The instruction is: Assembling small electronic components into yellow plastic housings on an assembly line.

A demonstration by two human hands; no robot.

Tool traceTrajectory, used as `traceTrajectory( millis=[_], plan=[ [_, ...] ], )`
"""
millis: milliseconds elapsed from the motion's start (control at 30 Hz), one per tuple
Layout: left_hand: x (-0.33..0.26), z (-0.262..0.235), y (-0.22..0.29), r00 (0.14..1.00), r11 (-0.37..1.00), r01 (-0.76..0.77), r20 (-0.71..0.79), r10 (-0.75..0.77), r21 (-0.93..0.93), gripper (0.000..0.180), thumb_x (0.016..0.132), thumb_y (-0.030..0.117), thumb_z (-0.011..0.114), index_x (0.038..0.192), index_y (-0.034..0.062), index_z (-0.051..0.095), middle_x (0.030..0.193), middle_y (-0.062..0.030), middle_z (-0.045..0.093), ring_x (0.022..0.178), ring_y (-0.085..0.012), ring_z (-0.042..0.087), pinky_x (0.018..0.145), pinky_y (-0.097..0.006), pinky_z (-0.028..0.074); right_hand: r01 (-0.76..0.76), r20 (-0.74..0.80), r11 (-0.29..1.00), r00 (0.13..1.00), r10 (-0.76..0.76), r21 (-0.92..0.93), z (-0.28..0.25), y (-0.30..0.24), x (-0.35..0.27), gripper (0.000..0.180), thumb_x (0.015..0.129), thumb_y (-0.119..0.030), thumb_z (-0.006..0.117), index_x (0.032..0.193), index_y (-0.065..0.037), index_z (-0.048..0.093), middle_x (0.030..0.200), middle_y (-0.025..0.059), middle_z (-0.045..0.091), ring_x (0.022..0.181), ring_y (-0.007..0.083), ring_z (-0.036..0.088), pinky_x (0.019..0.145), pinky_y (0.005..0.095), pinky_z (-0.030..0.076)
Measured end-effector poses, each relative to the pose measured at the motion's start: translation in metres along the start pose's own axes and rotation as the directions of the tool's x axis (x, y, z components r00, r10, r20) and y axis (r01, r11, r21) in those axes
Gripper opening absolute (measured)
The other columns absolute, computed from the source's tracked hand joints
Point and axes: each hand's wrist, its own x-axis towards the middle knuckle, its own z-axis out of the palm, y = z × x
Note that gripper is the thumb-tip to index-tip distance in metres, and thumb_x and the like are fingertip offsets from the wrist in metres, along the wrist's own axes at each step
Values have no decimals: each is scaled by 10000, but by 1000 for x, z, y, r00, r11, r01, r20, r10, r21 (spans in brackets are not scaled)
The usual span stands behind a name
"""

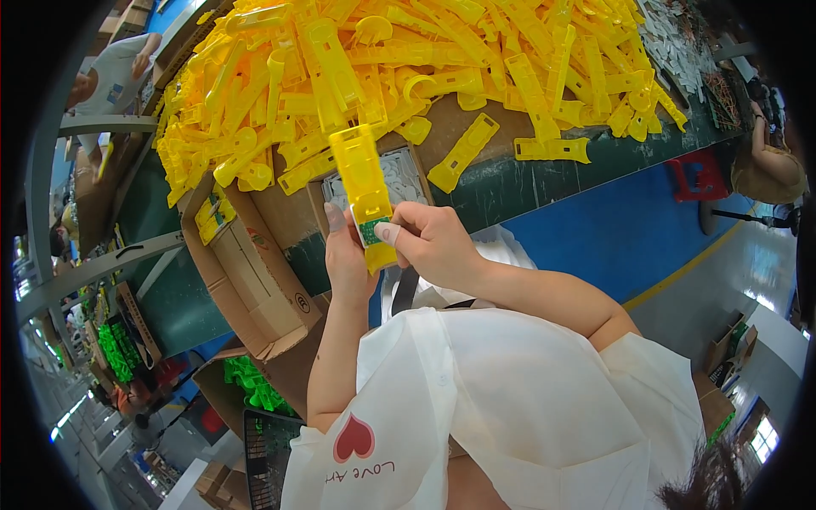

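Yellow plastic housing (364, 191) with small green board (371, 230), gripped by both hands (429, 246), above shallow tray (399, 174) of pale parts.

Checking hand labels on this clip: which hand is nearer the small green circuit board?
Right. The right hand pinches the green circuit board with thumb and fingers; the left hand supports the yellow plastic housing just beside it.

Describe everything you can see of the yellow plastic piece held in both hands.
The yellow plastic piece is a long, flat, glossy moulded strip with raised side edges, held nearly upright above the table edge. A small green circuit board sits at its lower part. The left hand backs it from behind; the right hand pinches its lower end, thumb on the front. It stands apart from the heap of yellow parts.
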Motion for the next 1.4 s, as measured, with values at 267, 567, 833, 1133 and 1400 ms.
traceTrajectory(
  millis=[267, 567, 833, 1133, 1400],
  plan=[
    [-15, -24, -14, 969, 950, 107, 243, -33, -295, 410, 911, 245, 348, 1247, 11, 325, 1185, -118, 449, 1070, -218, 471, 917, -355, 380, 248, 7, 796, 956, -293, -552, 1, 11, 4, 161, 794, -146, 578, 788, -7, 496, 689, 112, 541, 572, 216, 548, 515, 275, 447],
    [-18, -27, -19, 978, 924, 117, 207, -43, -364, 349, 904, 256, 381, 1161, 21, 415, 1089, -85, 518, 985, -193, 520, 870, -339, 414, 541, 263, 499, 810, -524, -677, -8, 16, 5, 247, 752, -159, 621, 888, 3, 493, 786, 112, 530, 663, 222, 561, 567, 279, 471],
    [-22, -24, -21, 977, 910, 162, 192, -94, -381, 348, 907, 265, 371, 1174, 45, 411, 1106, -62, 503, 1014, -179, 498, 878, -332, 407, 511, 242, 519, 832, -500, -686, -2, 21, 6, 207, 742, -151, 614, 821, -14, 479, 738, 102, 503, 614, 206, 532, 521, 268, 450],
    [-28, -16, -12, 994, 976, 26, 106, -3, -215, 424, 909, 209, 395, 1268, 5, 297, 1154, -83, 461, 1049, -163, 466, 890, -299, 385, 553, 239, 444, 775, -585, -705, 5, 22, 5, 169, 733, -91, 604, 812, -17, 475, 728, 102, 483, 618, 214, 525, 526, 277, 454],
    [-25, -16, 2, 951, 943, -265, 218, 220, 203, 419, 902, 135, 394, 1274, -5, 263, 1200, -105, 437, 1049, -162, 464, 903, -278, 360, 171, 33, 956, 985, -168, -237, -5, 6, -1, 125, 808, -69, 541, 903, 12, 539, 793, 92, 580, 665, 128, 578, 594, 230, 481]
  ],
)
